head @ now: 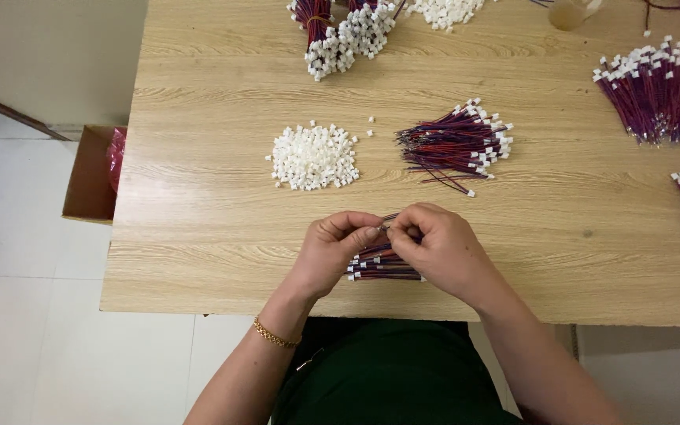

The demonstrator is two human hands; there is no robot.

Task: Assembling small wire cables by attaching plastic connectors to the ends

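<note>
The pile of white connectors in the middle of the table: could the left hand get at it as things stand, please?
Probably yes. The pile of white connectors lies on bare table just beyond the left hand, nothing between them. But both hands hold a wire bundle, so that grip must loosen first.

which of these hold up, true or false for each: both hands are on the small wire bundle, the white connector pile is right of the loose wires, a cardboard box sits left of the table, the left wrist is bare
1. Both the left hand and the right hand are on the small wire bundle. True.
2. The white connector pile lies right of the loose wires. False: it lies left of them.
3. A cardboard box sits left of the table. True.
4. The left wrist is bare. False: it wears a gold bracelet.
</note>
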